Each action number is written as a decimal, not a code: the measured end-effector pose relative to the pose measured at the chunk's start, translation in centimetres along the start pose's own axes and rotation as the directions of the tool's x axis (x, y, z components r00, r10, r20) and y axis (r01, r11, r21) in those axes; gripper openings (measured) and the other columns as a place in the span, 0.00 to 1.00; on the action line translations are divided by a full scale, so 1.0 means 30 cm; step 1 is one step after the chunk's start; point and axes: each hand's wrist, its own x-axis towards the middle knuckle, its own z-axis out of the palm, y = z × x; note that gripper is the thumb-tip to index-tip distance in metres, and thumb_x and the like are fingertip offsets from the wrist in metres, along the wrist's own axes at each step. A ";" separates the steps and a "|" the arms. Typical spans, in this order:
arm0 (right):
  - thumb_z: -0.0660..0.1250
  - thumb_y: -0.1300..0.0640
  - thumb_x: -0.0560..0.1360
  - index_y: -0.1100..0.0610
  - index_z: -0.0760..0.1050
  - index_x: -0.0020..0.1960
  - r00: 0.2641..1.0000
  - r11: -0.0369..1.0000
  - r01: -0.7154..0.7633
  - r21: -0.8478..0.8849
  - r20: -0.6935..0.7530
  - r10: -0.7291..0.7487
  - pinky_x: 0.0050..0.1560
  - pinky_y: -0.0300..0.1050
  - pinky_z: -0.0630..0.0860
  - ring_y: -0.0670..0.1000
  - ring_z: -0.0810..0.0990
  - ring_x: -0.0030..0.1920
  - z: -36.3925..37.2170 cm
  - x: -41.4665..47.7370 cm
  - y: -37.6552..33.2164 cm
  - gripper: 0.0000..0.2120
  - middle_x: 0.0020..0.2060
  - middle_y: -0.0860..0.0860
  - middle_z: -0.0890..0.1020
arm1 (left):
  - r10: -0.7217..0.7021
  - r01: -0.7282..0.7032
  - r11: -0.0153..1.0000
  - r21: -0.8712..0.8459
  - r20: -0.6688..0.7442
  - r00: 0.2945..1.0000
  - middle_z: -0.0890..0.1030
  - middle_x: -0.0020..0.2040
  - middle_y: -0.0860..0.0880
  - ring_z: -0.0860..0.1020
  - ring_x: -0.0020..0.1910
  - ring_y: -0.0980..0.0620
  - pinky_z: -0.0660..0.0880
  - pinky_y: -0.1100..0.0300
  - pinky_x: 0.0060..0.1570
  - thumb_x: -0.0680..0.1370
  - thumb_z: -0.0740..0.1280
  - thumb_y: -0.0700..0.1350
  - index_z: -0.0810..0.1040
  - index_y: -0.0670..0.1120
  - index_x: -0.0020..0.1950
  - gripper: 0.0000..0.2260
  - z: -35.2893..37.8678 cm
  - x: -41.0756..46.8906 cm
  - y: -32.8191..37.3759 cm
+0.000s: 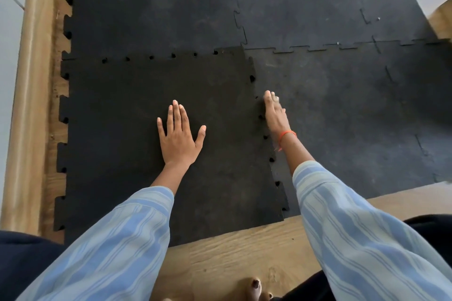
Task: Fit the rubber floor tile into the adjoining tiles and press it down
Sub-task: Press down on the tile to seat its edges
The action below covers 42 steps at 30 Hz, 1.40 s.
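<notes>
A black rubber floor tile (117, 144) with toothed edges lies on the wooden floor at the near left. Its far edge and right edge overlap the neighbouring tiles, with small gaps showing along both seams. My left hand (179, 135) rests flat on the tile's middle, fingers spread. My right hand (275, 115) stands on its edge along the right seam, fingers straight, touching the joint with the adjoining right tile (342, 117). Another adjoining tile (151, 7) lies beyond the far seam.
More interlocked black tiles (300, 0) cover the floor ahead and to the right. A wooden skirting board (29, 80) runs along the left. Bare wood floor (232, 252) lies near me, with my toes (255, 287) at the bottom edge.
</notes>
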 end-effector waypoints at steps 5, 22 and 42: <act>0.47 0.45 0.81 0.58 0.52 0.77 0.934 0.895 0.039 -0.444 -0.303 -0.191 0.76 0.55 0.42 0.53 0.47 0.78 0.117 -0.088 0.140 0.28 0.78 0.56 0.52 | 0.000 0.000 1.000 0.017 0.000 1.000 0.49 0.80 0.43 0.48 0.78 0.47 0.47 0.42 0.75 0.79 0.46 0.63 0.48 0.39 0.78 0.36 0.001 0.000 0.000; 0.48 0.43 0.79 0.59 0.61 0.74 0.939 0.838 0.149 -0.525 -0.191 -0.287 0.76 0.55 0.50 0.54 0.56 0.76 0.148 -0.360 0.290 0.30 0.75 0.54 0.62 | -0.004 0.004 1.000 0.007 0.008 1.000 0.49 0.79 0.42 0.49 0.78 0.46 0.48 0.41 0.75 0.80 0.45 0.63 0.48 0.39 0.78 0.36 0.003 0.000 0.004; 0.49 0.42 0.78 0.56 0.58 0.75 0.946 0.824 0.092 -0.560 -0.210 -0.248 0.76 0.55 0.52 0.54 0.54 0.77 0.207 -0.394 0.255 0.30 0.76 0.54 0.59 | -0.005 0.005 1.000 -0.024 -0.020 1.000 0.53 0.79 0.42 0.52 0.78 0.45 0.50 0.41 0.74 0.79 0.48 0.63 0.53 0.39 0.78 0.36 -0.008 0.003 0.006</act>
